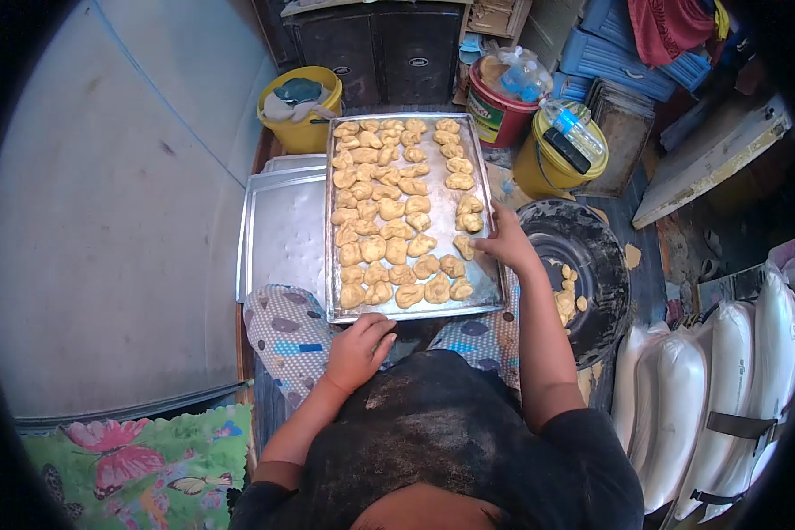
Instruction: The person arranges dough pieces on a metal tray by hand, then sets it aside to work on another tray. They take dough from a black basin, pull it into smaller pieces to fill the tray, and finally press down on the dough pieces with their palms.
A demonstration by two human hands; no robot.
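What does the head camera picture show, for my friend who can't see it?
A person looks down at a metal tray full of small dough pieces resting on their lap. Their right hand touches dough at the tray's right edge, while the left hand rests at its near edge. Yellow buckets stand beyond.

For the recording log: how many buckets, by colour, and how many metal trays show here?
Yellow buckets: 2
Red bucket: 1
Metal trays: at least 3; the loaded tray and a stack beside it showing two rims
Total: 6
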